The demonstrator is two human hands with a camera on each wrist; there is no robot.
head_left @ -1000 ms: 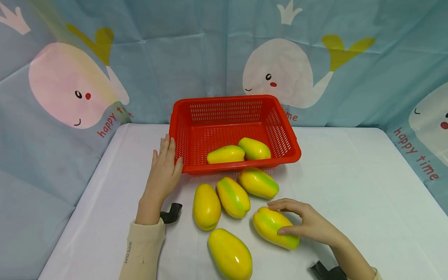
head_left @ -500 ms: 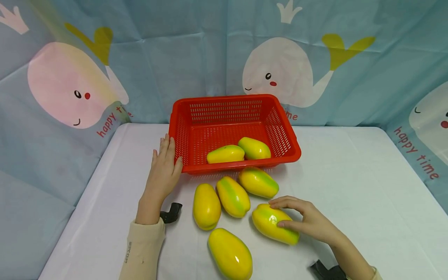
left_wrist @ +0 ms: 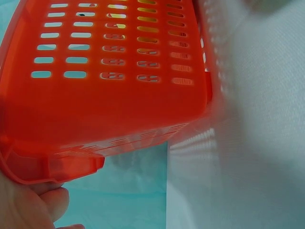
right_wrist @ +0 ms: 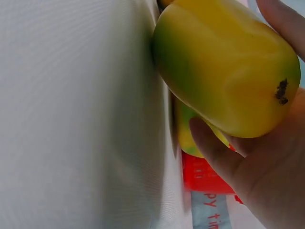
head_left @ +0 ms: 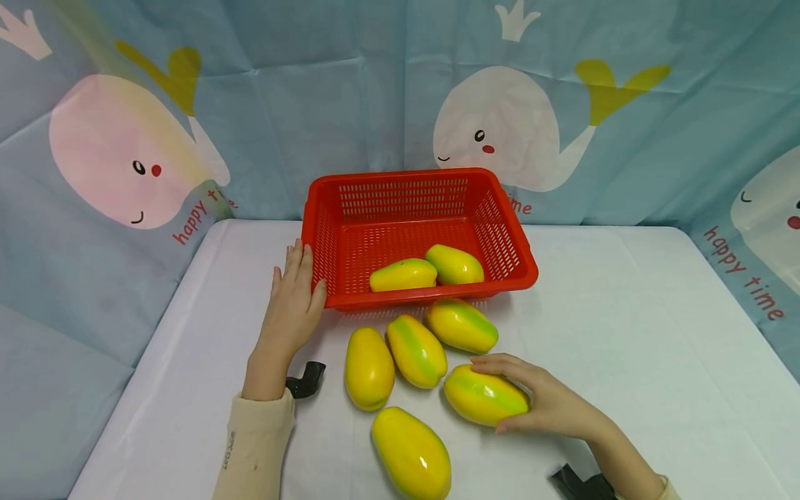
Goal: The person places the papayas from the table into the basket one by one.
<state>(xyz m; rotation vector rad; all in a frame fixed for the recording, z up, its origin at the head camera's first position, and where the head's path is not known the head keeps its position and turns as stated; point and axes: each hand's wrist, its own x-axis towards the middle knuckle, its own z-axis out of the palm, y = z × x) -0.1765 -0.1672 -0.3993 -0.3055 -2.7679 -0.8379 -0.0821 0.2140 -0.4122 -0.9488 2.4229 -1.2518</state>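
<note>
My right hand [head_left: 540,399] curls its thumb and fingers round a yellow-green papaya [head_left: 482,396] at the front right of the group. In the right wrist view that papaya [right_wrist: 224,67] fills the palm, its dark stem mark towards the hand; whether it touches the table, I cannot tell. My left hand [head_left: 294,302], fingers straight, lies along the left rim of a red plastic basket [head_left: 431,297]. From the left wrist, the basket's slotted wall [left_wrist: 100,105] looms close, with part of the hand [left_wrist: 33,205] at the rim. Inside the basket lie two papayas, one left [head_left: 403,275], one right [head_left: 455,265].
Several more papayas lie on the white table: one by the basket's front [head_left: 462,326], one in the middle [head_left: 417,351], one to its left [head_left: 369,369], one nearest me [head_left: 411,453]. Behind the table hangs a blue whale-print curtain [head_left: 325,111].
My right hand has closed further round its papaya, which has turned and shifted slightly left. The left hand and basket have stayed put.
</note>
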